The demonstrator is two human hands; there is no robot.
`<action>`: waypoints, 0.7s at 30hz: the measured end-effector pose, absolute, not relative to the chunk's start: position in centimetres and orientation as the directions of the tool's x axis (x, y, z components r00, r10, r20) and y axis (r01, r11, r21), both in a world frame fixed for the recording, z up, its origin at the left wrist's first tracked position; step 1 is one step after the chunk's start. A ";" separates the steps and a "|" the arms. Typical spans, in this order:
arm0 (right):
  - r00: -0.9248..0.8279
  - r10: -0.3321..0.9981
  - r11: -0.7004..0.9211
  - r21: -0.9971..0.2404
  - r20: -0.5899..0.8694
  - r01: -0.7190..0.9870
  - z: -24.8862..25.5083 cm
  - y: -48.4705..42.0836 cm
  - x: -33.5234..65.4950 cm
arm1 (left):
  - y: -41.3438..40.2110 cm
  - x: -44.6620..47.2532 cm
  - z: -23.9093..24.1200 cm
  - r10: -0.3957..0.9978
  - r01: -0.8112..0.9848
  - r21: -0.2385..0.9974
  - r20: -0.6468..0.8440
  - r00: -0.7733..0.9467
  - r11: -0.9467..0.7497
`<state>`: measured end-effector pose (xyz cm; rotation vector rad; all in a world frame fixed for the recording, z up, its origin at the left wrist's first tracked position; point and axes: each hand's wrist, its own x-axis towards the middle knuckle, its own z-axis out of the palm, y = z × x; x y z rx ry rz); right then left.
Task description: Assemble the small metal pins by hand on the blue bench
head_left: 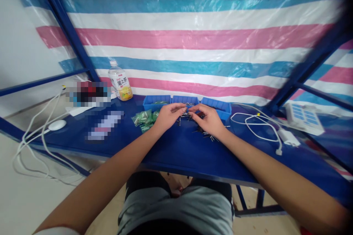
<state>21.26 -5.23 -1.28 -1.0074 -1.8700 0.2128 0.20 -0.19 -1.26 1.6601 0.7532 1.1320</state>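
Note:
My left hand (170, 115) and my right hand (207, 118) meet fingertip to fingertip just in front of three blue bins, thumbs and fingers drawn together in a pinch. What lies between the fingertips is too small to make out. Below them, thin metal pins (179, 120) are scattered on the blue table. A pile of dark and silver pins (211, 136) lies under and beside my right hand. Silvery pieces show in the middle bin (185, 99). Small green packets (143, 118) lie left of my left hand, near the left bin (150, 102). The right bin (224, 109) stands behind my right hand.
A drink bottle (120, 82) stands at the back left, near a blurred-out item. White cables (41, 136) hang over the table's left end. To the right lie a white cable with an adapter (288, 137) and a power strip (305, 118). Blue frame posts rise on both sides.

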 end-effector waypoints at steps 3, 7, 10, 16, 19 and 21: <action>-0.191 0.721 0.637 -0.527 0.666 0.563 -1.3 -5.2 21.4 | 0.0 0.2 -1.5 0.859 -0.063 0.933 0.351 0.372 -0.354; -0.191 0.727 0.631 -0.532 0.659 0.565 -1.4 -5.1 21.4 | 0.4 0.4 -2.1 0.851 -0.141 0.931 0.364 0.378 -0.336; -0.198 0.729 0.632 -0.535 0.655 0.561 -1.4 -5.2 21.2 | 0.5 0.6 -2.4 0.843 -0.193 0.926 0.376 0.385 -0.325; -0.184 0.740 0.619 -0.550 0.646 0.560 -1.5 -5.1 21.3 | 0.3 0.6 -2.4 0.815 -0.099 0.911 0.403 0.416 -0.400; -0.159 0.753 0.601 -0.570 0.638 0.561 -1.7 -5.0 21.4 | 0.4 0.5 -2.5 0.799 -0.059 0.899 0.415 0.435 -0.435; -0.145 0.766 0.589 -0.593 0.626 0.549 -1.8 -4.9 21.4 | 0.4 0.5 -2.6 0.798 -0.031 0.894 0.413 0.440 -0.446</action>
